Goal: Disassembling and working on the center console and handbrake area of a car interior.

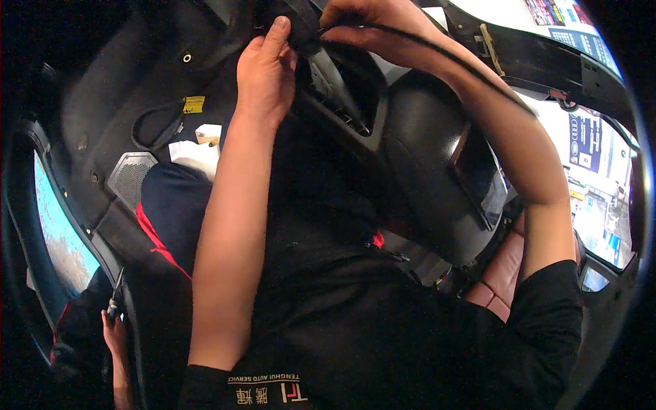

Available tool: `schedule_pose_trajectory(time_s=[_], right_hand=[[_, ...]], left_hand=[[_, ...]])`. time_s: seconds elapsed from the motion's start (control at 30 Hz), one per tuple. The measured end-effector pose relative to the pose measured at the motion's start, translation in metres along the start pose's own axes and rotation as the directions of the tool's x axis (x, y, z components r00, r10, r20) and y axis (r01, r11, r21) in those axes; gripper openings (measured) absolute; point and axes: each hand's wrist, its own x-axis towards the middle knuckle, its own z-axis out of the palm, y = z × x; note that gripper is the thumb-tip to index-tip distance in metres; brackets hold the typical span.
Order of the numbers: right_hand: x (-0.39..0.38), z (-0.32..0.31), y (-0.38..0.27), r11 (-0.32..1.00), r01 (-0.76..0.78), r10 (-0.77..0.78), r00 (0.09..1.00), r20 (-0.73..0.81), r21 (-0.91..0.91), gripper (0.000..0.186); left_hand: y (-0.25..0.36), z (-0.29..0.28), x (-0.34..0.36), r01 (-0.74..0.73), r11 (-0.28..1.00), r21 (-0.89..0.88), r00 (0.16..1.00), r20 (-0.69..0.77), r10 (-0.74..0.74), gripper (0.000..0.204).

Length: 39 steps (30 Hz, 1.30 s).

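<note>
dark strip point(465, 64) crosses right forearm point(495, 113), reddish seat point(504, 266) nearby.

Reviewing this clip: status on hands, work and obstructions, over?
Left grip at dark trim, right grip at black strip; holds unclear. Strip runs along right forearm. Another person's hand lower left.

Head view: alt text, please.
A person's right hand is at a thin black strip running along the forearm, the left hand close by, inside a dark vehicle interior. At lower left, another person's hand holds a slim tool.
</note>
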Motion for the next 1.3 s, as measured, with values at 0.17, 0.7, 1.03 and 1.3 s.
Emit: schedule_pose_trajectory(time_s=[0.17,0.7,1.03,1.3], right_hand=[[-0.001,0.0,-0.001,1.0,-0.012,0.012,1.0,-0.025,-0.016,0.012],[-0.007,-0.006,0.004,0.988,0.118,-0.117,0.993,0.018,-0.102,0.011],[-0.019,-0.016,-0.018,0.993,-0.114,0.114,0.993,0.024,0.005,0.018],[-0.03,0.013,-0.043,0.806,0.09,-0.09,0.996,0.029,-0.585,0.008]], left_hand=[[-0.008,0.018,-0.001,-0.025,0.985,-0.172,0.984,-0.178,-0.006,0.022],[-0.017,0.04,0.004,-0.091,0.976,-0.199,0.994,-0.084,0.075,0.015],[-0.021,0.055,0.003,-0.205,0.96,-0.19,0.948,-0.284,0.146,0.015],[-0.018,0.058,0.0,-0.255,0.951,-0.177,0.925,-0.329,0.187,0.021]])
